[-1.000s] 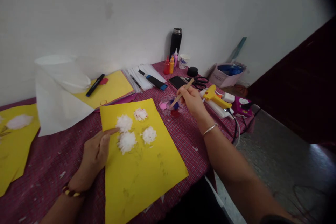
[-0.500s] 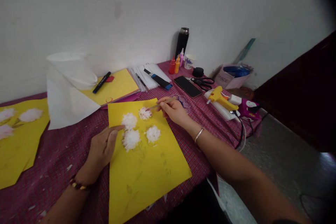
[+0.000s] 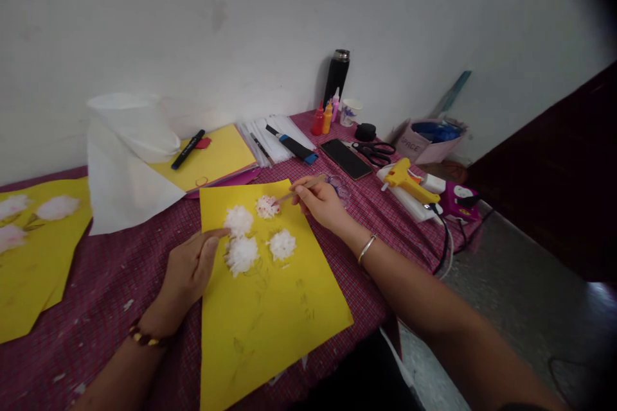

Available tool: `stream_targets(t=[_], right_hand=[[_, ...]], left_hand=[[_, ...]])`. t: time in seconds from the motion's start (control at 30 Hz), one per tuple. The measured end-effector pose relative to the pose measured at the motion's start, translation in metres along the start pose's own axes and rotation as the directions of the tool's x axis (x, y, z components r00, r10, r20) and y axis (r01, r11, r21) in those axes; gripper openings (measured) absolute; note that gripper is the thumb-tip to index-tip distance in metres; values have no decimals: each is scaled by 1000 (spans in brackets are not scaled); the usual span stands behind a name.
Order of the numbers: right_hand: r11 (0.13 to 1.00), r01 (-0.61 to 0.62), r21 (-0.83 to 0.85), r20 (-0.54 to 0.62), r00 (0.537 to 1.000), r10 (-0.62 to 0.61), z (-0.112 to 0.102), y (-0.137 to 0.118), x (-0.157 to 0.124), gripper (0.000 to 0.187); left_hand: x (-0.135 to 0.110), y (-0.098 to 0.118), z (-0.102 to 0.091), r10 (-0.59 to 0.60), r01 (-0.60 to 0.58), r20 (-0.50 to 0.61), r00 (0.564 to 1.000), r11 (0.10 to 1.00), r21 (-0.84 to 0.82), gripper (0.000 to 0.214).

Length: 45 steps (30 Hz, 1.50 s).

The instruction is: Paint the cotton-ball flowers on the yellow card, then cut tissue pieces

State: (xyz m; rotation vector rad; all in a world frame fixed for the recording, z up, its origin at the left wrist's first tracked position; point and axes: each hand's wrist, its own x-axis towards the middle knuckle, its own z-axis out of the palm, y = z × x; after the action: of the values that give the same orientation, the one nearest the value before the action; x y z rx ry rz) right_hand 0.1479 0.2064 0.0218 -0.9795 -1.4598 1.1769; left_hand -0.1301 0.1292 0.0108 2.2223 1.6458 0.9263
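The pale pink box (image 3: 415, 149) reads "SPACE"; lettering on the black marker (image 3: 187, 150) is too small to read.

That bright yellow, rectangular paper sheet (image 3: 279, 327) over there shows dark sketchy lines; one round, tufted white flower (image 3: 267, 207) is speckled red, and the maroon fabric tablecloth (image 3: 116, 289) is finely checked.

A craft corner, perhaps in a home, though the dim, blurred view leaves that uncertain. Along a plain white wall (image 3: 250, 26), a magenta plaid-covered table (image 3: 120, 270) carries a black marker (image 3: 188, 149), scissors (image 3: 377, 153), red, orange and pink squeeze bottles (image 3: 317, 122), a clear palette (image 3: 341, 187), a yellow hot-glue gun (image 3: 409, 183), and yellow card (image 3: 279, 308) bearing fluffy white flowers (image 3: 242, 254).
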Motion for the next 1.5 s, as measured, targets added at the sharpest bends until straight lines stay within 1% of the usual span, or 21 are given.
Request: stream_targets(t=[0.1, 0.27, 0.33, 0.4, 0.47, 0.53, 0.57, 0.63, 0.7, 0.77, 0.87, 0.93, 0.97, 1.03, 1.1, 1.2, 1.3, 1.37, 1.43, 1.5], right_hand=[[999, 31, 40, -21, 999, -30, 2, 0, 0, 27], [1000, 2, -10, 50, 999, -2, 8, 2, 1, 25], [1000, 1, -5, 41, 999, -1, 4, -4, 0, 25], [1000, 13, 11, -31, 999, -13, -7, -13, -1, 27], [999, 35, -4, -160, 986, -35, -25, -24, -2, 27], [996, 41, -74, -283, 957, -61, -44, -31, -3, 28], [992, 29, -122, -313, 948, -66, -53, -32, -4, 27], [976, -23, -219, -301, 952, -45, -69, -31, -3, 25], [952, -76, -296, -242, 970, 2, -79, -25, -2, 24], [929, -96, -356, -195, 980, 27, -85, -17, 0, 23], [890, -99, -446, -176, 984, 21, -90, -5, 2, 23], [873, -108, -475, -166, 986, 32, -91, -1, 3, 23], [873, -117, -473, -155, 987, 48, -92, 0, 4, 24], [884, -138, -447, -133, 987, 86, -92, 0, 4, 23], [898, -172, -406, -133, 983, 128, -92, -3, 3, 21], [920, -202, -336, -185, 972, 146, -91, -10, 3, 20], [959, -179, -219, -270, 956, 117, -84, -18, 0, 23], [982, -157, -101, -274, 954, 124, -73, -24, -3, 26], [989, -149, -9, -202, 969, 144, -58, -29, -7, 28], [985, -170, 17, -101, 980, 171, -40, -32, -11, 28]], left_hand=[[-1, -3, 1, 12, -12, -2, 1000, 1000, -3, 39], [-1, -2, 1, -2, 2, -1, 1000, 1000, 9, 37], [-1, -2, 1, 7, -7, -5, 1000, 1000, 16, 37], [0, -2, 1, 20, -20, -2, 1000, 999, 28, 37], [0, -5, 2, 30, -30, -4, 1000, 999, 40, 38], [0, -9, 4, 35, -35, -14, 999, 998, 45, 38], [0, -11, 4, 36, -35, -15, 999, 998, 46, 38], [1, -15, 6, 24, -24, -9, 1000, 998, 56, 37], [2, -16, 6, -4, 3, 12, 1000, 997, 79, 36], [4, -14, 6, -34, 30, 32, 999, 993, 111, 38], [5, -8, 4, -65, 52, 79, 995, 987, 154, 40], [5, -4, 4, -96, 82, 69, 993, 980, 182, 38], [5, -2, 4, -126, 114, 46, 991, 973, 201, 37], [6, -1, 4, -202, 204, -31, 979, 951, 231, 42], [6, -2, 3, -260, 278, -111, 959, 937, 210, 50], [8, -3, 4, -274, 296, -173, 946, 947, 124, 52], [7, -3, 5, -263, 276, -118, 958, 955, 110, 50], [7, -2, 5, -247, 253, -59, 967, 960, 119, 49], [6, 0, 6, -231, 231, -19, 973, 964, 132, 49], [5, 0, 6, -226, 223, 0, 974, 963, 149, 48]])
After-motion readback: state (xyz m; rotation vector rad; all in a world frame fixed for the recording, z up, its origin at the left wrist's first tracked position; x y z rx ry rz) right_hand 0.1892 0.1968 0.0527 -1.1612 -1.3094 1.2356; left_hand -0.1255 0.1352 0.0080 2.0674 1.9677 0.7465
